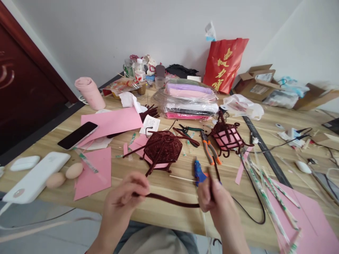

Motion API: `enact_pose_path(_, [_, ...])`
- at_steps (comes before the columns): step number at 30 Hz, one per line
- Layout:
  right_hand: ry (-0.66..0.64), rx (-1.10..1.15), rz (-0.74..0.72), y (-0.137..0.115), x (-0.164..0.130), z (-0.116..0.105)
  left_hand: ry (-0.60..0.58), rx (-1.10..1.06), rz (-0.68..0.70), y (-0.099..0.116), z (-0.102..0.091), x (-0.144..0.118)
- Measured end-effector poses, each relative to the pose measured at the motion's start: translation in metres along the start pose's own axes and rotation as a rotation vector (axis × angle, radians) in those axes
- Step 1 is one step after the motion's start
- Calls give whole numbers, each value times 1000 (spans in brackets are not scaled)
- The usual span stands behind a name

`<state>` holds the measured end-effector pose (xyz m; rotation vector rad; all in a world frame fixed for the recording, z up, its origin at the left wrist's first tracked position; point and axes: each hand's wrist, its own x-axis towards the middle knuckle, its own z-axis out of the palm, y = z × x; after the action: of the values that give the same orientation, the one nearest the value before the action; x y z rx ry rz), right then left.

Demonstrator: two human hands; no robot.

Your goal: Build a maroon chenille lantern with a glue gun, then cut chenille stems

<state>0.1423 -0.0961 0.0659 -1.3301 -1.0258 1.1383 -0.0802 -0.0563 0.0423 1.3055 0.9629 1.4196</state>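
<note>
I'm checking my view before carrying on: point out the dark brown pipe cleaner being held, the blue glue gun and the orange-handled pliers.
Dark brown pipe cleaner (172, 202): head view, on its middle stretch.
Blue glue gun (197, 169): head view, on its blue body.
Orange-handled pliers (207, 142): head view, where the handles meet.

Wood-grain table (47, 148) beneath glue gun (197, 170)

Soft light | faint shadow beside red bag (225, 65) | plastic packs (191, 107) glint | left hand (124, 197), right hand (215, 197) blurred | edges stretched

black-screened phone (78, 135) | two eggs (74, 170) beside white cabled device (39, 176) | gold-lettered red bag (233, 58) | open cardboard box (254, 86)
</note>
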Motion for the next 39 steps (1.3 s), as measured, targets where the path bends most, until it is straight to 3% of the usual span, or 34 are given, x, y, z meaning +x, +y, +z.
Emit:
enact_pose_path(4, [21, -310, -155, 0, -18, 27, 103, 97, 17, 19, 21, 7])
enact_pose_path(11, [95, -394, -335, 5, -26, 53, 107, 254, 129, 32, 40, 16])
enact_pose_path(26, [118, -484, -474, 8, -17, 61, 96, 171, 50, 32, 42, 21])
enact_pose_path(32, [62, -493, -513, 14, -12, 58, 91, 180, -16, 34, 44, 26])
enact_pose_path(39, [36, -487, -571, 18, -7, 58, 81, 155, 11, 35, 46, 29])
